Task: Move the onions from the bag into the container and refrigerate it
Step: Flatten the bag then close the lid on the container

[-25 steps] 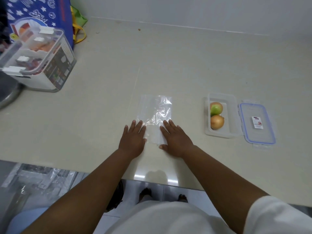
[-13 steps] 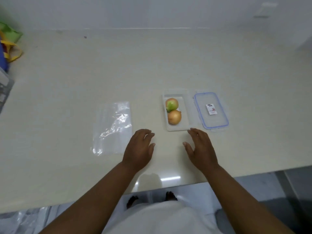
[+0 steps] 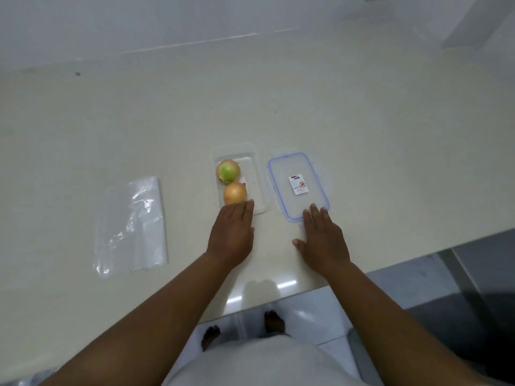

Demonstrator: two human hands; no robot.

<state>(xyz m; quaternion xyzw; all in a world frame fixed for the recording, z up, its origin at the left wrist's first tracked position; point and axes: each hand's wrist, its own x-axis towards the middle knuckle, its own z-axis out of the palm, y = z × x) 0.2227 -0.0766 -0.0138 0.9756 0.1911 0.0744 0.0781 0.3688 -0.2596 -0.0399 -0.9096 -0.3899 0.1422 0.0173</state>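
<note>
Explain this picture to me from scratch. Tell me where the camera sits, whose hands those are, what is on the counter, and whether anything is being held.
No machine here: a person wears one wide-angle camera on the head, looking forward and down, so you see their own arms reaching out over a pale counter. The left hand lies open, fingertips at the near edge of a clear container, which holds two onions: one greenish, one golden. The right hand is also open, fingertips on the near end of the blue-rimmed lid, which lies flat beside the container. An empty clear bag lies flat to the left. Neither hand holds anything. The person's feet show on the floor below.
</note>
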